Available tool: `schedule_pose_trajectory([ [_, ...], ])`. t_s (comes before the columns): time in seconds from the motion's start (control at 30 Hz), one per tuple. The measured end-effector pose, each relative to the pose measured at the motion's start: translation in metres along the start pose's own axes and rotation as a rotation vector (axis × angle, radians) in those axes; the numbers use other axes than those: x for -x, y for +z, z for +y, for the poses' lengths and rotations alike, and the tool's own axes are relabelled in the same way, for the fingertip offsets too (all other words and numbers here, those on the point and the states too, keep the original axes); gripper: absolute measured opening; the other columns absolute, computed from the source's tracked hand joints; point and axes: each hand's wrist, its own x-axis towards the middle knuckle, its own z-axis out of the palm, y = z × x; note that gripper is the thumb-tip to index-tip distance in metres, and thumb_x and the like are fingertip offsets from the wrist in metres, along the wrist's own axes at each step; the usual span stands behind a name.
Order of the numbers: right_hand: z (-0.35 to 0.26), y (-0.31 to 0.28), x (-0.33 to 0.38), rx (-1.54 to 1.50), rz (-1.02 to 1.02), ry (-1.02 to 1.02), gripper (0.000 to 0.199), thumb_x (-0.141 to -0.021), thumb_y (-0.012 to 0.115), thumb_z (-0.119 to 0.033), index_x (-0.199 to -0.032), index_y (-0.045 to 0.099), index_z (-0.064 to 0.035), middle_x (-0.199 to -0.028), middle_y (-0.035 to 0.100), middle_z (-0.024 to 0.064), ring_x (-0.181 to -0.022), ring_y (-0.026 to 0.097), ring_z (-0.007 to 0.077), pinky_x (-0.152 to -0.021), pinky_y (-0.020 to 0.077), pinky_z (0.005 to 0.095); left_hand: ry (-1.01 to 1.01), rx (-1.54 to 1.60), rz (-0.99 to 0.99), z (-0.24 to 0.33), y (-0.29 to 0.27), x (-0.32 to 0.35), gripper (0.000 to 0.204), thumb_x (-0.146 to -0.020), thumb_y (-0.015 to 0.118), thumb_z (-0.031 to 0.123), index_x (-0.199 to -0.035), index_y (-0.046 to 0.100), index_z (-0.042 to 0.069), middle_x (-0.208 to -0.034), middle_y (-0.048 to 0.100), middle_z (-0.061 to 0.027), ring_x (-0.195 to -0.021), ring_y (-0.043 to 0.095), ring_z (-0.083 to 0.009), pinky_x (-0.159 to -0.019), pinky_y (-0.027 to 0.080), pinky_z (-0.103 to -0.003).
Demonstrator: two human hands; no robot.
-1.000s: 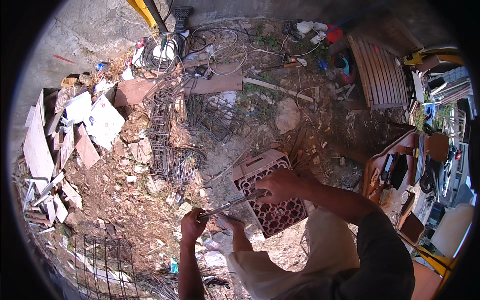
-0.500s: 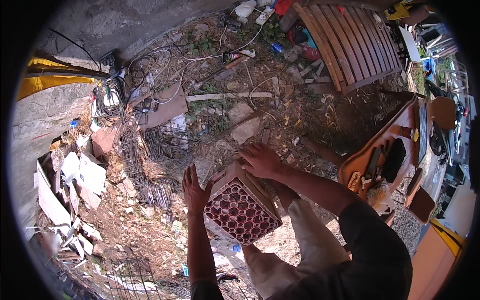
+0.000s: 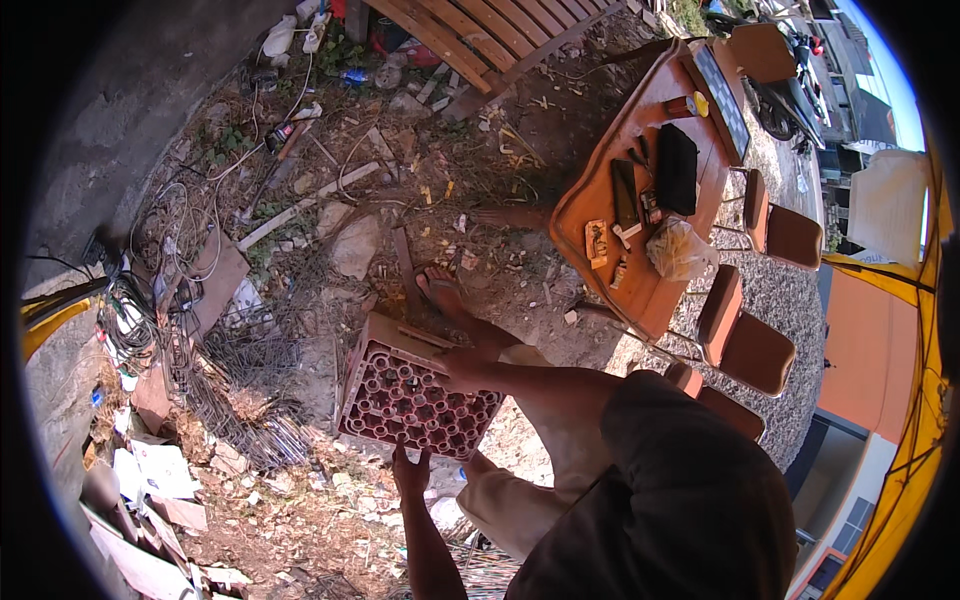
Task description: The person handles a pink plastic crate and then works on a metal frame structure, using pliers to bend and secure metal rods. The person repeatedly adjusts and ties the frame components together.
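Observation:
A reddish-brown plastic bottle crate (image 3: 415, 400) is tilted in front of my legs, its face of round rings turned up toward me. My right hand (image 3: 468, 369) is closed over its far right edge, the fingertips partly hidden. My left hand (image 3: 411, 472) is at the crate's near edge, finger and thumb against the rim. Whether the crate's lower side touches the ground is hidden. Just beyond it, my sandalled foot (image 3: 438, 288) stands on the dirt.
To the right stands a wooden table (image 3: 625, 290) with a black case (image 3: 676, 170), a plastic bag (image 3: 682, 248) and small tools. Brown chairs (image 3: 735, 330) stand beyond it. Tangled wire (image 3: 225, 385) and rubble lie left. A slatted wooden bench (image 3: 480, 35) is at the back.
My view has swung right, bringing more of the table and chairs in. My left hand has moved from the crate's left side to its near edge. My right hand has slid along the far side.

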Motion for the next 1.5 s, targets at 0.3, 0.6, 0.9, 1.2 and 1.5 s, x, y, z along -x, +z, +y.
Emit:
schedule_pose_trajectory([
  [0.3,-0.033,-0.013,-0.015,-0.048,-0.016,-0.046,0.052,-0.092,0.064,-0.039,-0.133,0.059,-0.0086,-0.102,0.072,0.0203,-0.095,0.071,0.0380,-0.084,0.0566,0.0510,-0.247,0.056,0.087,-0.029,-0.014,0.009,0.071,-0.084,0.081,0.038,-0.139,0.055,-0.001,-0.129,0.064,-0.0262,-0.116,0.065,-0.0387,-0.095,0.053,-0.045],
  [0.6,-0.003,-0.028,-0.016,-0.031,-0.018,-0.007,0.051,-0.089,0.073,-0.040,-0.125,0.064,-0.0040,-0.108,0.072,0.0199,-0.102,0.071,0.0334,-0.088,0.0547,0.0432,-0.029,0.384,0.315,0.062,0.012,-0.043,0.060,-0.091,0.069,0.039,-0.137,0.057,0.003,-0.122,0.068,-0.0248,-0.110,0.067,-0.0421,-0.094,0.054,-0.049],
  [0.9,-0.024,-0.032,-0.027,0.172,-0.071,-0.021,0.050,-0.089,0.073,-0.039,-0.122,0.065,-0.0019,-0.108,0.072,0.0206,-0.100,0.071,0.0342,-0.088,0.0541,0.0441,-0.239,0.500,0.241,0.038,0.018,-0.004,0.053,-0.089,0.072,0.039,-0.129,0.061,0.006,-0.112,0.071,-0.0233,-0.105,0.070,-0.0378,-0.087,0.055,-0.047],
  [1.2,-0.094,0.037,-0.047,0.171,-0.120,-0.230,0.046,-0.087,0.073,-0.038,-0.112,0.067,-0.0005,-0.097,0.072,0.0202,-0.092,0.070,0.0355,-0.082,0.0540,0.0440,-0.502,0.429,0.352,-0.086,0.023,0.073,0.063,-0.086,0.072,0.047,-0.130,0.061,0.003,-0.116,0.070,-0.0250,-0.109,0.068,-0.0418,-0.093,0.053,-0.049],
  [1.5,-0.098,0.094,-0.038,0.342,-0.339,-0.208,0.037,-0.087,0.075,-0.029,-0.105,0.070,0.0023,-0.090,0.071,0.0144,-0.082,0.067,0.0209,-0.076,0.0535,0.0381,-0.569,0.863,0.503,-0.071,0.126,0.123,0.057,-0.086,0.072,0.044,-0.123,0.064,0.000,-0.111,0.071,-0.0241,-0.106,0.068,-0.0414,-0.092,0.053,-0.048],
])
